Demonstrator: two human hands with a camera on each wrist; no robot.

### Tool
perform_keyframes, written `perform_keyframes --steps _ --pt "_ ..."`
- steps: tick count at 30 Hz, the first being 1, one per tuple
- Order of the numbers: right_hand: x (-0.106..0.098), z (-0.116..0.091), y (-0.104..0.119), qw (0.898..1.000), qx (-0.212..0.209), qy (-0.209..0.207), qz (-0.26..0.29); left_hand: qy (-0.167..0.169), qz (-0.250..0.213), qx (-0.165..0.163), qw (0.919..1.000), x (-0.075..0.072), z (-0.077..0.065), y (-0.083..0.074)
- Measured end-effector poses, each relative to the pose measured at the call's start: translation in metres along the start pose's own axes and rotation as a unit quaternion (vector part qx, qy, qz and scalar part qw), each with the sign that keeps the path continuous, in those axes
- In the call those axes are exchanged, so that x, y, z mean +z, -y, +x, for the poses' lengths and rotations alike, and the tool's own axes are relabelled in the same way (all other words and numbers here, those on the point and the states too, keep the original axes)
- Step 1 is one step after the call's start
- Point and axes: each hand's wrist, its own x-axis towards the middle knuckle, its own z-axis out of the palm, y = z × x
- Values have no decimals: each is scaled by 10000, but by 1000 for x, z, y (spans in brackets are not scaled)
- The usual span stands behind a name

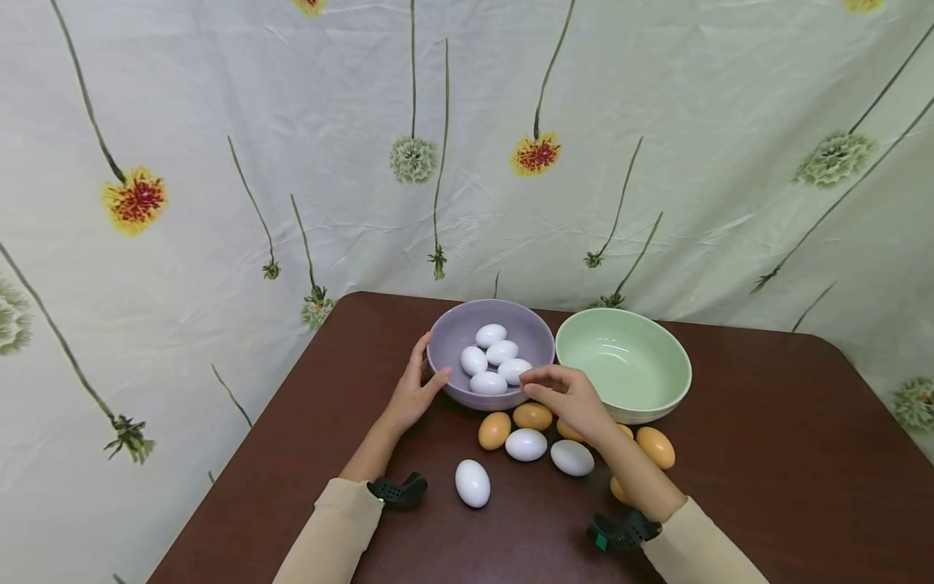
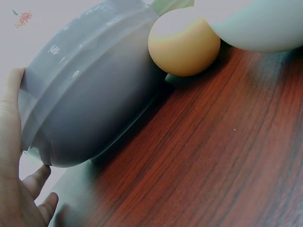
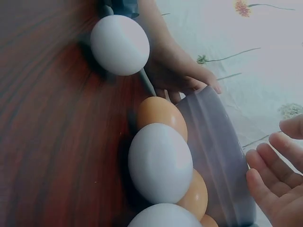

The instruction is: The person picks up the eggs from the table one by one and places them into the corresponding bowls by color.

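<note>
Behind everything, beyond both hands, hangs a white flower-print cloth [image 1: 350, 227]; below them spreads a dark brown wooden table [image 1: 766, 454]. The mint-green bowl [image 1: 627, 365] sits just beyond the right hand [image 1: 572, 397], to its right, and the purple bowl [image 1: 452, 337] stands between the 2 hands. The left hand [image 1: 412, 393] grips the purple bowl's left side, thumb at the rim. The right hand is empty, its fingers loosely bent near that bowl's right rim, just beside the 5 white eggs [image 1: 488, 384] inside. Around and under the right hand lie 6 brown eggs [image 1: 494, 431], some partly hidden. Of 3 loose white eggs [image 1: 473, 483], 2 lie just left of the right hand and 1 lies farther left, nearer the left hand.
</note>
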Motion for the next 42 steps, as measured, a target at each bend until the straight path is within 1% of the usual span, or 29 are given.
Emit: perform_keyframes --steps 6,15,22,26,33,38,42 --pt "-4 -13 1 9998 30 27 -186 21 -47 -25 10000 0 1 -1" --pt "-11 -30 -2 9985 152 271 -444 37 19 -94 9999 0 -1 -2" --pt "-21 -43 -1 9941 -99 602 -898 55 29 -175 9998 0 -1 -2" --pt "-27 -48 -4 9901 -144 779 -1155 53 56 -176 9998 0 0 -1" --pt "-35 -54 -9 9805 -380 1071 -1601 -102 15 -142 9998 3 8 37" --pt "-36 -57 -9 9798 -407 1109 -1616 -195 78 -1 9998 4 9 41" --pt "-38 -58 -10 9793 -423 1090 -1653 -233 66 22 9997 4 9 41"
